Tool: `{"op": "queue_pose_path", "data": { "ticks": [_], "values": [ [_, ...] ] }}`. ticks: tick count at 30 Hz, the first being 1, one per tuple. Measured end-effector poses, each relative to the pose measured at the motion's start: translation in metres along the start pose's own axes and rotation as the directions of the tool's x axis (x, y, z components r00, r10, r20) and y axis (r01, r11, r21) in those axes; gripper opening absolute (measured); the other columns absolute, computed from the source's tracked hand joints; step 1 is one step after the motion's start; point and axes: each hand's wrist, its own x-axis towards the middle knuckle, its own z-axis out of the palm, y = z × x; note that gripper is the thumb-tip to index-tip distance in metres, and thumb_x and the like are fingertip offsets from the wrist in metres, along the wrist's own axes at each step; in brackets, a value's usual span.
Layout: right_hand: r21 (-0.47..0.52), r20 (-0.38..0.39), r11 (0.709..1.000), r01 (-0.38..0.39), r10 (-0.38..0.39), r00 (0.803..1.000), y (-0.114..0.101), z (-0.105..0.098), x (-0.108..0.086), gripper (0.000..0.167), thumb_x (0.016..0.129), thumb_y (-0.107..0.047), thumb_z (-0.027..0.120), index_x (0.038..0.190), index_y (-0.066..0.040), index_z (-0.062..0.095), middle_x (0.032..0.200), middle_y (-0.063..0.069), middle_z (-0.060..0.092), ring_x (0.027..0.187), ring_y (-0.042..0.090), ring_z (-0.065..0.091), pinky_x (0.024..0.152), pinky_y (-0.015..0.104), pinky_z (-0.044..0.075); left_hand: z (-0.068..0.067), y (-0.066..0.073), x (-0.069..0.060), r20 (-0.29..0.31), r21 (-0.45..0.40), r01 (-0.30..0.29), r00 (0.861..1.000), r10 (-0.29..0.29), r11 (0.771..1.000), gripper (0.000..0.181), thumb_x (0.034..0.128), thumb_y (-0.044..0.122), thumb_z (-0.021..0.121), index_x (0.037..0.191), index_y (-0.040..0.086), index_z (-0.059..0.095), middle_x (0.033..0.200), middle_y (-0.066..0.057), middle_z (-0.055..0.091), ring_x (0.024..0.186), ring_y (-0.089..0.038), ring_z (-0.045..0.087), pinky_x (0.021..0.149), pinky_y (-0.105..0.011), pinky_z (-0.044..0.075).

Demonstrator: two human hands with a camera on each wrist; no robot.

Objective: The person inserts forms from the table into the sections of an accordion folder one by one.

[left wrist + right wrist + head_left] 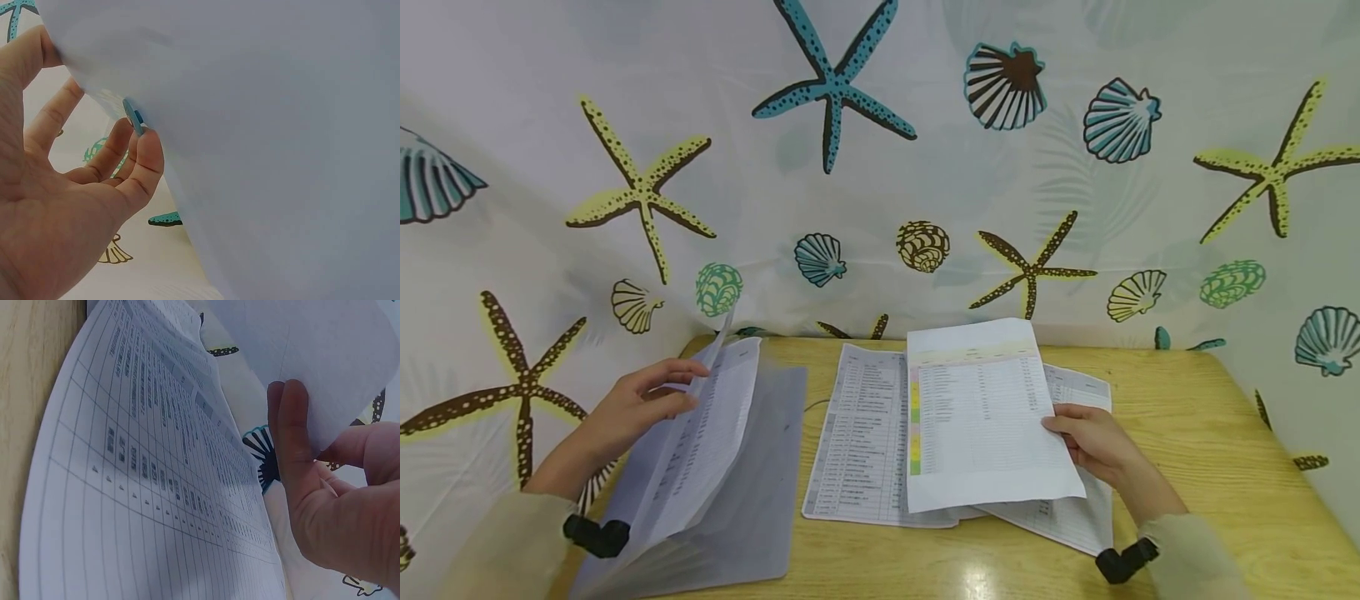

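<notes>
A grey translucent folder [775, 467] lies open at the left of the table, with printed sheets [722, 417] raised inside it. My left hand [643, 404] pinches the folder's lifted cover at its edge; in the left wrist view, the fingers of that hand [81, 169] are bent beside a small blue fastener [132, 117] on the cover. My right hand [1093, 442] holds a printed sheet with a coloured strip [985, 417] by its right edge, thumb on top. In the right wrist view the right hand [337, 494] pinches this sheet [319, 356] above a lined printed page [137, 475].
Printed pages [857, 442] lie on the wooden table [1187, 433] under and left of the held sheet, and another page [1082, 517] lies below my right hand. A curtain with starfish and shells [880, 192] hangs behind and at both sides.
</notes>
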Motion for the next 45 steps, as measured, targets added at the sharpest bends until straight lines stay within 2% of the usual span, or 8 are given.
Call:
{"op": "queue_pose_path", "data": {
  "ticks": [6,11,16,20,24,30,34,45],
  "values": [
    [0.011,0.017,1.0,0.012,-0.012,1.0,-0.003,0.013,0.003,0.057,0.105,-0.011,0.061,0.151,0.012,0.038,0.105,-0.001,0.071,0.089,0.009,0.072,0.077,0.028,0.061,-0.001,0.001,0.0,-0.001,0.009,0.019,1.0,-0.019,1.0,0.038,0.1047,0.018,0.064,0.142,0.009,0.059,0.132,0.015,0.055,0.112,-0.002,0.058,0.086,-0.023,0.055],
    [0.01,0.032,1.0,0.027,-0.027,0.999,-0.008,0.025,0.004,0.057,0.104,-0.01,0.061,0.151,0.012,0.037,0.106,0.0,0.07,0.088,0.008,0.071,0.076,0.027,0.061,-0.001,0.002,-0.001,0.001,0.009,0.046,0.999,-0.046,0.999,0.039,0.1048,0.02,0.064,0.142,0.011,0.059,0.133,0.009,0.055,0.111,-0.003,0.059,0.086,-0.024,0.055],
    [0.009,0.034,0.999,0.034,-0.034,0.999,-0.014,0.04,0.008,0.059,0.104,-0.01,0.062,0.153,0.011,0.038,0.112,0.003,0.07,0.089,0.008,0.071,0.076,0.027,0.061,-0.002,0.002,-0.002,0.003,0.003,0.059,0.998,-0.059,0.998,0.039,0.105,0.021,0.064,0.142,0.012,0.059,0.133,0.008,0.055,0.11,-0.003,0.06,0.086,-0.024,0.055],
    [0.013,0.054,0.999,0.05,-0.05,0.997,-0.018,0.052,0.012,0.059,0.103,-0.01,0.062,0.153,0.012,0.039,0.113,0.005,0.071,0.089,0.009,0.073,0.077,0.028,0.062,-0.002,0.002,-0.002,0.004,-0.004,0.046,0.999,-0.046,0.999,0.039,0.105,0.02,0.064,0.142,0.011,0.059,0.132,0.01,0.055,0.11,-0.002,0.06,0.086,-0.024,0.055],
    [0.03,0.064,0.998,0.056,-0.058,0.996,-0.02,0.061,0.015,0.056,0.103,-0.009,0.062,0.151,0.012,0.041,0.108,0.004,0.073,0.087,0.009,0.074,0.075,0.028,0.062,-0.001,0.003,-0.001,0.003,-0.003,0.026,1.0,-0.026,1.0,0.039,0.1048,0.019,0.064,0.142,0.008,0.058,0.131,0.013,0.056,0.112,-0.003,0.059,0.086,-0.023,0.055],
    [0.046,0.085,0.997,0.066,-0.07,0.994,-0.021,0.073,0.02,0.049,0.103,-0.007,0.061,0.145,0.013,0.047,0.102,0.002,0.074,0.085,0.01,0.074,0.074,0.028,0.062,-0.001,0.004,-0.001,0.004,0.008,0.037,0.999,-0.037,0.999,0.038,0.1051,0.021,0.064,0.141,0.011,0.059,0.134,0.009,0.055,0.113,-0.003,0.059,0.087,-0.023,0.055],
    [0.041,0.099,0.997,0.07,-0.074,0.992,-0.023,0.083,0.023,0.05,0.103,-0.007,0.061,0.147,0.012,0.047,0.107,0.005,0.074,0.087,0.01,0.074,0.075,0.028,0.062,-0.001,0.003,-0.001,0.004,0.006,0.042,0.999,-0.042,0.999,0.038,0.1051,0.021,0.064,0.142,0.01,0.059,0.134,0.005,0.056,0.112,-0.003,0.06,0.087,-0.023,0.055],
    [0.035,0.149,0.996,0.087,-0.091,0.985,-0.029,0.113,0.029,0.048,0.102,-0.005,0.061,0.144,0.013,0.05,0.115,0.013,0.074,0.089,0.013,0.075,0.075,0.03,0.062,-0.001,0.004,-0.001,0.006,0.013,0.044,0.999,-0.044,0.999,0.04,0.105,0.021,0.064,0.142,0.008,0.058,0.133,0.007,0.056,0.112,-0.002,0.059,0.087,-0.023,0.055]
  ]
}}
